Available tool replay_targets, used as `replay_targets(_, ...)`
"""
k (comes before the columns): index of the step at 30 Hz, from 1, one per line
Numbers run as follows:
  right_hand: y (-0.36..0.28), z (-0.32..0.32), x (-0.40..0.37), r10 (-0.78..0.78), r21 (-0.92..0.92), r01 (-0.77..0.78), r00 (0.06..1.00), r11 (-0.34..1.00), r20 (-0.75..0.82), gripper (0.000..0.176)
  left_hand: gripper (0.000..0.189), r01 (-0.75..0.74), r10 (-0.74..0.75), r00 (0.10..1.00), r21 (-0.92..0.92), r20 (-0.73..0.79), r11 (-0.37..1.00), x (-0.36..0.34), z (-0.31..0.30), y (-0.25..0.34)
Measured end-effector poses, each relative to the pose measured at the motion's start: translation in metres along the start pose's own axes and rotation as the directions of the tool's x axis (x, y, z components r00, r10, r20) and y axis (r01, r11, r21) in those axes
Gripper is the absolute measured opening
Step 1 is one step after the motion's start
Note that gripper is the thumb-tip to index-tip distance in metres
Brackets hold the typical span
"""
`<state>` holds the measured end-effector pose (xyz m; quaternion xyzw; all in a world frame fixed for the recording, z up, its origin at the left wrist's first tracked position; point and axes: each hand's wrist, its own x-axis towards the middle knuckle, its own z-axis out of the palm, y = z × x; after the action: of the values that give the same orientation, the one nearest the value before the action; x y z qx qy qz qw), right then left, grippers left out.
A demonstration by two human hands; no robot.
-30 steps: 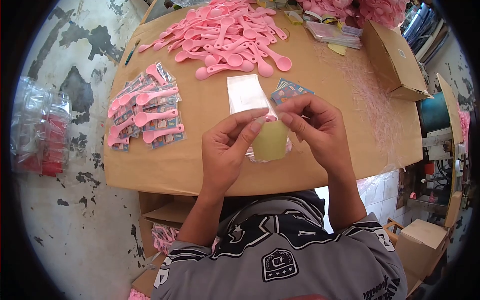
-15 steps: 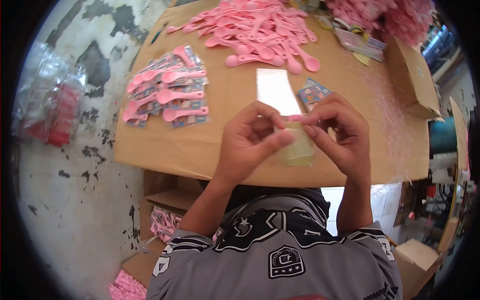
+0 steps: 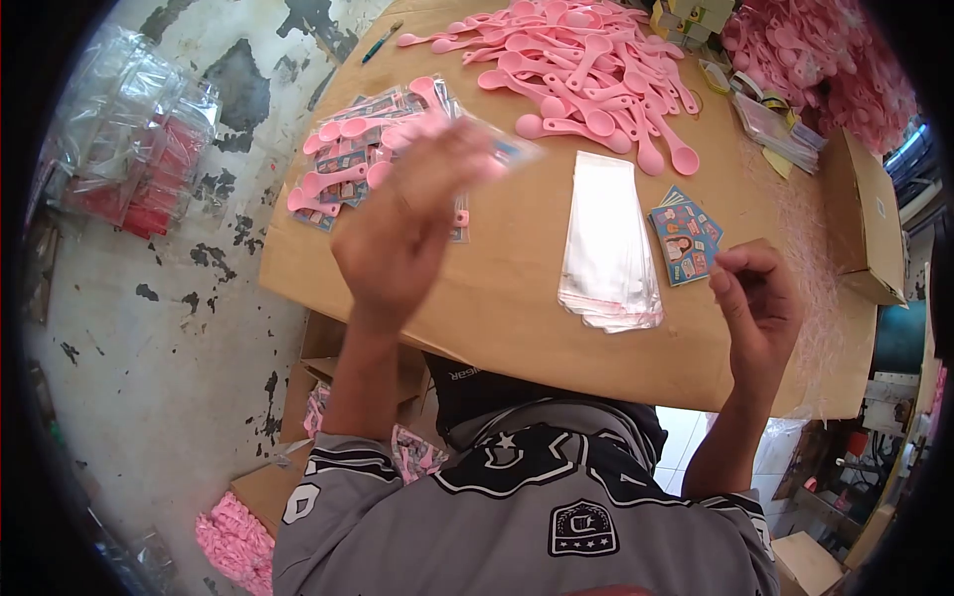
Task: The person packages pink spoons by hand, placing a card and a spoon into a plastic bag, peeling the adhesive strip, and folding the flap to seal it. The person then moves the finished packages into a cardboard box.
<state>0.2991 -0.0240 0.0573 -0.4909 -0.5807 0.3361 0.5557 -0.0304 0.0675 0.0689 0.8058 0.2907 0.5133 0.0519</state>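
While the left hand (image 3: 402, 223) is blurred, its fingers appear closed on a clear packet (image 3: 517, 151) with a blue printed part showing through and something pink, probably a spoon, by the fingertips. It is held over the right edge of a group of packed pink spoons (image 3: 336, 180) lying on the brown-covered bench (image 3: 497, 288). These lie in clear bags with printed cards, several overlapping one another.

The right hand (image 3: 765, 313) is curled loosely, its thumb and forefinger a narrow gap apart with nothing visible between them. It hovers just beside a small fan of blue printed cards (image 3: 684, 238). Left of the cards, near but apart from them, is a stack of clear bags (image 3: 611, 238), slightly spread at the end toward the person.

Beyond the bags, loose pink spoons (image 3: 596, 74) form a large heap, with a dark green pen (image 3: 382, 42) to its left. Along the right side of the bench sit an open carton (image 3: 863, 219) and, farther back, a flat clear-wrapped stack (image 3: 780, 129). Pale pink strands (image 3: 795, 228) are scattered beside the carton.
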Motion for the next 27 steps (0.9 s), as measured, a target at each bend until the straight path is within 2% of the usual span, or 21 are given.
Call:
replay_targets(1,-0.001,0.000,-0.002,0.025,-0.024,-0.024,0.999,0.999,0.025,0.012,0.046,0.070,-0.071,0.998,0.124,0.001,0.990,-0.001,-0.011,-0.010)
replay_targets(2,-0.001,0.000,-0.003,0.031,-0.042,-0.028,0.998,0.999,0.050,0.011,0.045,0.150,-0.170,0.982,0.211,0.083,0.966,-0.004,-0.020,-0.020)
replay_targets(4,-0.001,0.001,-0.007,0.043,-0.079,-0.035,0.994,0.996,0.097,0.009,0.044,0.275,-0.378,0.901,0.392,0.214,0.878,-0.020,-0.034,-0.040)
replay_targets(7,-0.007,0.004,-0.007,0.043,-0.085,-0.032,0.990,0.996,0.134,0.011,0.043,0.392,-0.485,0.847,0.361,0.217,0.846,-0.046,-0.045,-0.056)
replay_targets(11,-0.023,0.015,-0.001,0.005,-0.143,0.030,0.972,0.989,0.235,0.013,0.046,0.389,-0.459,0.866,0.307,0.198,0.868,-0.056,-0.052,-0.057)
replay_targets(13,-0.033,0.020,0.007,-0.044,-0.233,0.118,0.953,0.965,0.300,0.015,0.044,0.386,-0.442,0.882,0.285,0.167,0.877,-0.054,-0.051,-0.053)
replay_targets(15,-0.040,0.014,0.015,-0.046,-0.363,0.170,0.944,0.916,0.326,0.017,0.040,0.348,-0.371,0.927,0.243,0.056,0.906,-0.046,-0.044,-0.043)
replay_targets(16,-0.041,0.012,0.018,-0.021,-0.465,0.146,0.965,0.873,0.263,0.017,0.038,0.328,-0.337,0.941,0.224,0.001,0.918,-0.045,-0.040,-0.039)
replay_targets(17,-0.040,0.011,0.022,-0.002,-0.559,0.115,0.980,0.821,0.199,0.018,0.028,0.349,-0.346,0.935,0.037,-0.070,0.936,-0.046,-0.030,-0.036)
replay_targets(20,-0.005,-0.002,0.029,-0.038,-0.767,0.077,0.997,0.637,0.068,0.027,0.022,0.481,-0.483,0.872,0.044,0.078,0.875,-0.038,-0.005,-0.007)
replay_targets(21,0.013,-0.007,0.029,-0.062,-0.806,0.071,0.997,0.588,0.043,0.029,0.021,0.513,-0.506,0.854,-0.027,0.123,0.858,-0.037,0.010,-0.005)
replay_targets(22,0.024,-0.012,0.026,-0.087,-0.841,0.065,0.996,0.537,0.021,0.032,0.022,0.541,-0.530,0.816,0.020,0.232,0.841,-0.033,0.022,-0.002)
replay_targets(24,0.032,-0.007,0.021,0.026,-0.836,-0.044,0.999,0.546,-0.035,0.037,0.025,0.572,-0.571,0.703,0.140,0.424,0.808,-0.023,0.044,0.005)
replay_targets(25,0.035,-0.005,0.021,0.081,-0.828,-0.095,0.995,0.553,-0.059,0.039,0.027,0.505,-0.530,0.725,0.184,0.439,0.843,-0.020,0.055,0.004)
replay_targets(27,0.041,-0.006,0.020,0.205,-0.698,-0.230,0.971,0.678,-0.120,0.041,0.033,0.365,-0.455,0.755,0.274,0.472,0.890,-0.021,0.077,0.001)
